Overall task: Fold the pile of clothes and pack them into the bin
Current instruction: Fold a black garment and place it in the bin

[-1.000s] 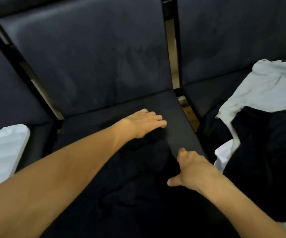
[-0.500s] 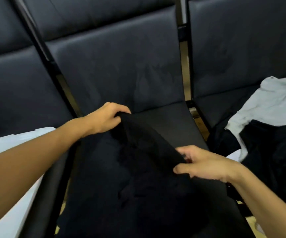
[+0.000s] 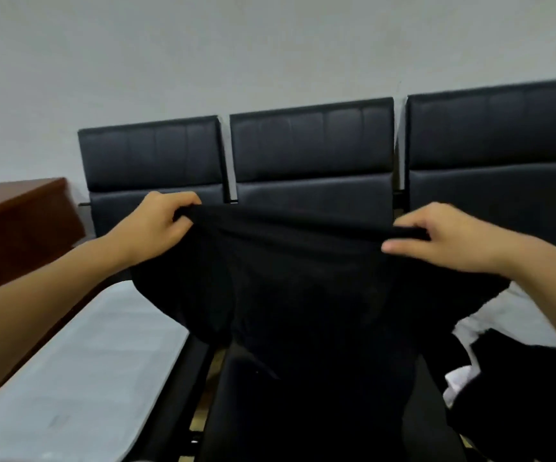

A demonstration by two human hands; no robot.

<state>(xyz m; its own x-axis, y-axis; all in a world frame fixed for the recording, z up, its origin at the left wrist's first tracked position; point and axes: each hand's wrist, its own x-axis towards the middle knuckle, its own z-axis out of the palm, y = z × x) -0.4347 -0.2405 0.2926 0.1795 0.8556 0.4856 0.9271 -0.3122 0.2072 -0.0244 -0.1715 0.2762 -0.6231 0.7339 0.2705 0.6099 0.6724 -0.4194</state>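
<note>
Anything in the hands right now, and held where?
Both hands hold one black garment by its top edge: left hand at its left end, right hand at its right.

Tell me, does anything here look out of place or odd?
Nothing stands out. The left hand and right hand hold the black garment up by its top edge; unfolded clothes lie in a heap on the right seat.

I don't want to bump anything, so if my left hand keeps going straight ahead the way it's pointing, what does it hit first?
Probably the backrest of the left black chair. Your left hand, gripping the black garment, points forward at it, though how far off it is can't be judged.
</note>
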